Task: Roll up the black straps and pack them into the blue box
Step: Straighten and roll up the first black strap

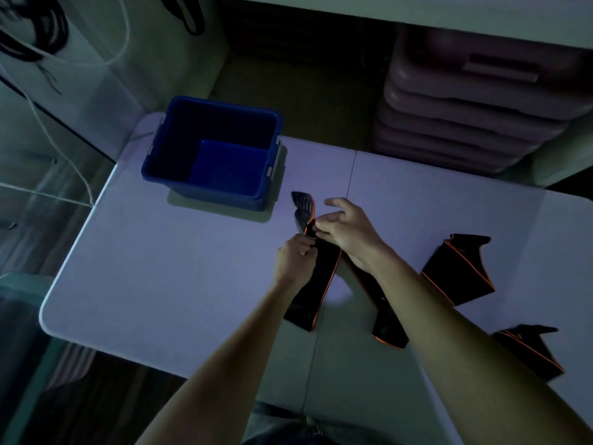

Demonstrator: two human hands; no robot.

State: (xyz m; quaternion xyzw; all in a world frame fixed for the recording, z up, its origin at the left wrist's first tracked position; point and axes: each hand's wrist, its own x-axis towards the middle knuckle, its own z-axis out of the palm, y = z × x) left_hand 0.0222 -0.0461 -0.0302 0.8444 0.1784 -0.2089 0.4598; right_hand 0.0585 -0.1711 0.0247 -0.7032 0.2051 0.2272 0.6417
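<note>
Pinching the strap in hand [322,277] near its bend, our left hand [295,260] curls its fingers onto the left edge of the black band, while our right hand [348,234] closes thumb and forefinger on the same band just above, its other fingers spread loosely and free. Beyond the grip, the strap's ridged end [303,205] projects toward the far side of the table [160,268]; below the hands its two orange-edged limbs fan toward us, flat on the surface. We judge that rolling has just begun: no coil is visible, and the strap lies mostly extended. Two more black straps, one [459,271] to the right and another [529,351] near the right front edge, lie folded and unrolled, well apart from the hands. The blue box [211,155] stands at the far left of the table, open, and no strap is visible inside it, so packing has not started. The next move, in our judgement, calls for turning the ridged end over onto the band and winding tightly, the left hand steadying the edge so the layers stay aligned before the roll goes across to the box.
</note>
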